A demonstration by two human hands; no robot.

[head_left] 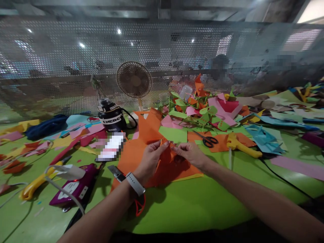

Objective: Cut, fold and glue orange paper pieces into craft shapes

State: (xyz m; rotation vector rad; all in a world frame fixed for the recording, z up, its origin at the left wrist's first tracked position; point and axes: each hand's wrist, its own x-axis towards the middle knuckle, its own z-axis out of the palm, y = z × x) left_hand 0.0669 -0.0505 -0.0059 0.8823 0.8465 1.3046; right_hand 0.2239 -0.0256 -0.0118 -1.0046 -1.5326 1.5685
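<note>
Both of my hands meet over the green table, pinching a folded piece of orange felt. My left hand, with a light watch strap at the wrist, grips its upper left side. On the other side, the fingers of my right hand are closed on the right edge. Larger orange sheets lie beneath and behind the hands, with a yellow edge showing at the lower right. Beside my left wrist rests a dark flat tool, and red-orange scissor handles show under the forearm.
Black-handled scissors and a yellow glue gun lie right. Another yellow glue gun, a purple box and a lit phone lie left. Behind stand a large black bottle, a fan and piled colourful scraps.
</note>
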